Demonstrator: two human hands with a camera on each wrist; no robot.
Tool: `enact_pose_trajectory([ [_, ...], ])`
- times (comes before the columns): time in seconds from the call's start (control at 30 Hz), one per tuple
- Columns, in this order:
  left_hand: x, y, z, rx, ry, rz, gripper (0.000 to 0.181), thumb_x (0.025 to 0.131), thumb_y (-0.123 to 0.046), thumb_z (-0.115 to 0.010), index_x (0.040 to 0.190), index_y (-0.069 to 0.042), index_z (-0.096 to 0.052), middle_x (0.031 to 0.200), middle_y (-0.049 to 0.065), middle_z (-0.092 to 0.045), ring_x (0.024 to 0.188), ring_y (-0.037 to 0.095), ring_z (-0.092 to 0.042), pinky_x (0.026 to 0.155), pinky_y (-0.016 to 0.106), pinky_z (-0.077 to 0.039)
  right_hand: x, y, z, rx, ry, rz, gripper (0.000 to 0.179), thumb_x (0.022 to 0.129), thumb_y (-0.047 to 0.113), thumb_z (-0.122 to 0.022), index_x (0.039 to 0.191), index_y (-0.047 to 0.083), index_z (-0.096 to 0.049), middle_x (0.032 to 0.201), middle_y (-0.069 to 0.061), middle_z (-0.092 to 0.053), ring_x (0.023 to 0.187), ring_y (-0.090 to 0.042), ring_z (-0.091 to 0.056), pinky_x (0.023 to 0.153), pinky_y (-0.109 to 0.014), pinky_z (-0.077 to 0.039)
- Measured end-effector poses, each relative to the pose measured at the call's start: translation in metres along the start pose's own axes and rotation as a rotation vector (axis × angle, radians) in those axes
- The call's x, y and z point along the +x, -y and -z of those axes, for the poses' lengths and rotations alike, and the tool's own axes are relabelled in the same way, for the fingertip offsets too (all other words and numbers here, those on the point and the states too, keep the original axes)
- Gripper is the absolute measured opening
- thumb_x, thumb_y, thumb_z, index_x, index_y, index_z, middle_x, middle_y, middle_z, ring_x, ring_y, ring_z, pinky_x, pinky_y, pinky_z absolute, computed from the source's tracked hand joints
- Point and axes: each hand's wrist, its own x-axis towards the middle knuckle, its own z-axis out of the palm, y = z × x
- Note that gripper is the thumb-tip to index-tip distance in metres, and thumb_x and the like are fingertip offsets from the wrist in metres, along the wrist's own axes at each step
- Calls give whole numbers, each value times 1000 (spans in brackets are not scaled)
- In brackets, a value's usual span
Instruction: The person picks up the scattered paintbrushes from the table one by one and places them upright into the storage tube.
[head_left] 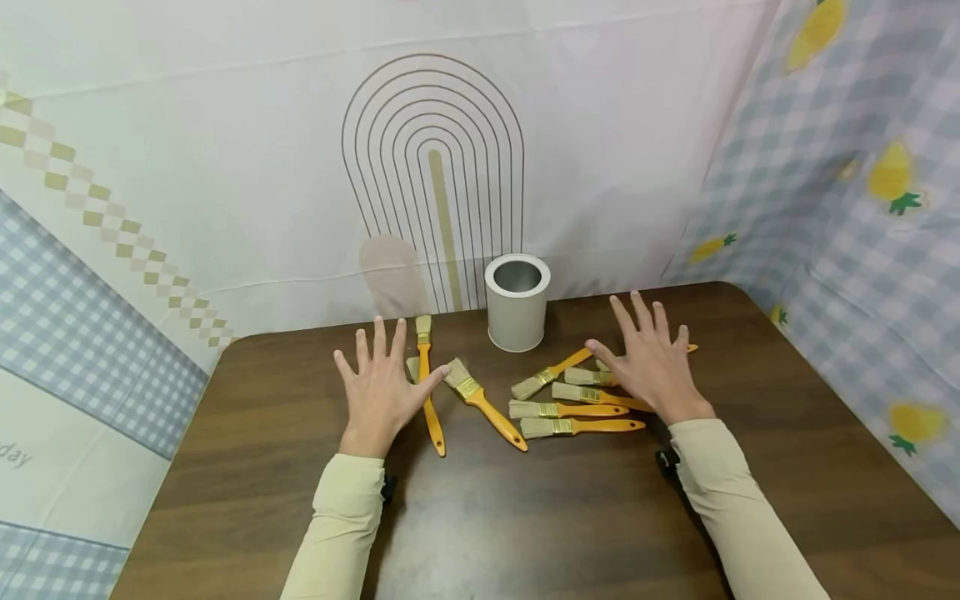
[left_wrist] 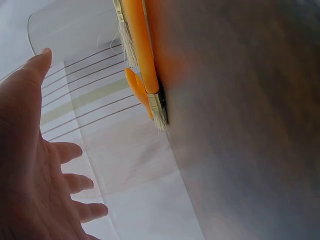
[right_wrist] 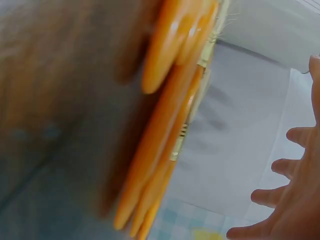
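My left hand (head_left: 377,398) is spread flat above the left part of the table, holding nothing. Beneath and beside it lie a paintbrush (head_left: 431,408) with an orange handle, another partly hidden behind it, and a third paintbrush (head_left: 491,417) slanting to the right. My right hand (head_left: 656,367), fingers also spread and palm down, hovers over several paintbrushes (head_left: 577,410) that lie with bristles to the left; it covers some of their handles. In the right wrist view, orange handles (right_wrist: 160,130) stand apart from the fingers. A white can (head_left: 517,308) with an open top stands upright between the hands.
The brown wooden table (head_left: 480,525) has rounded back corners. A white cloth (head_left: 247,167) with an arch pattern hangs behind it. To the right hangs a checked cloth (head_left: 840,233) with yellow fruit prints, and blue checked cloth (head_left: 67,325) borders the left.
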Motion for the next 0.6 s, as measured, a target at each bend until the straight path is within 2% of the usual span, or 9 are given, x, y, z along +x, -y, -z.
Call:
enact_pose_trajectory([
  [0.3, -4, 0, 0, -6, -32, -21, 107, 89, -86, -51, 168, -16, -30, 174, 21, -19, 157, 49, -19, 118, 79, -8, 14, 22, 9, 57, -34, 70, 91, 100, 72, -50, 170, 20, -22, 175, -17, -15, 156, -50, -16, 113, -83, -13],
  [0.6, -1, -1, 0, 1, -53, -47, 104, 90, -80, -58, 166, -13, -34, 173, 20, -22, 156, 47, -24, 119, 78, -13, 62, 56, 18, 153, -11, 186, 86, 100, 60, -64, 165, 12, -34, 171, -17, -28, 153, -47, -29, 114, -76, -27],
])
